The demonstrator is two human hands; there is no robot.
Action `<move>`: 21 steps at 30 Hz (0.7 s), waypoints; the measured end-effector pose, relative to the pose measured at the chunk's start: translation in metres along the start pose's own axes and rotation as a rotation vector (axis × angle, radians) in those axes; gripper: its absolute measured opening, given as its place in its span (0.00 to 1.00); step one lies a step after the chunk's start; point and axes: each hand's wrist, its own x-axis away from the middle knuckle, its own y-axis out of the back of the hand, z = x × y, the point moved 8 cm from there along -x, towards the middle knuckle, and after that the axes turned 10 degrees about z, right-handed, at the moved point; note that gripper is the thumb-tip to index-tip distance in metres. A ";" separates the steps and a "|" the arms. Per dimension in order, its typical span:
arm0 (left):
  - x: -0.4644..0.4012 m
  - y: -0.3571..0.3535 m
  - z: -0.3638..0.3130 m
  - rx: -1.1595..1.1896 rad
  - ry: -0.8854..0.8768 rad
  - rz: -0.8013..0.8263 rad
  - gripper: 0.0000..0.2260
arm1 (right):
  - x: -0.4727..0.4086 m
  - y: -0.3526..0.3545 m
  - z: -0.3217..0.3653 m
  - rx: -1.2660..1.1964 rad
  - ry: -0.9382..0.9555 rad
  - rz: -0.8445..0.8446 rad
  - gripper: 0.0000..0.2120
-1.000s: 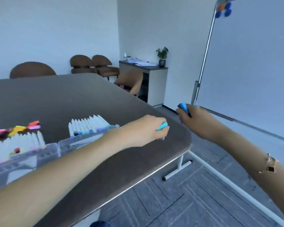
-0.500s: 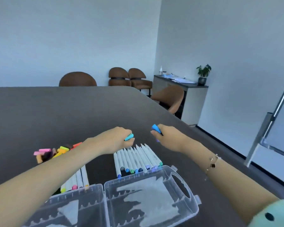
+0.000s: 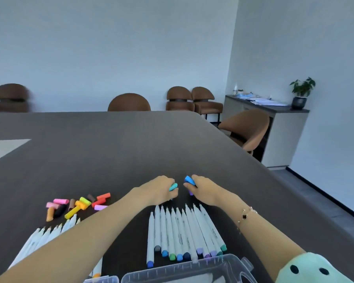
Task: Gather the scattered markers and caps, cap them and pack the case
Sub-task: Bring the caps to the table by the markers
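Teal cap [image 3: 173,187] in the left hand [image 3: 161,189] and blue cap [image 3: 189,180] in the right hand [image 3: 202,190], fingers curled round each, have come back from the counter's [image 3: 131,144] right edge to just beyond the row of markers [image 3: 184,231]. Capping looks next. The case [image 3: 192,270] sits nearest; open counter lies ahead, loose caps [image 3: 78,204] left.

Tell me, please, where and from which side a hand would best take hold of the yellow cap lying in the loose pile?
Pinch the yellow cap across its short barrel, coming straight down from above. It lies on its side on the table, with the other caps crowding its sides, so only its top looks clear.
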 end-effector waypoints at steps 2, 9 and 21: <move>0.000 -0.002 0.004 -0.011 0.019 -0.015 0.11 | -0.003 0.001 0.002 -0.039 0.018 0.003 0.12; 0.010 0.002 0.010 0.034 0.002 -0.059 0.10 | -0.012 -0.002 0.014 -0.062 0.061 0.027 0.10; 0.016 -0.010 -0.001 0.258 -0.193 0.006 0.13 | 0.008 0.000 0.013 -0.179 0.166 0.010 0.14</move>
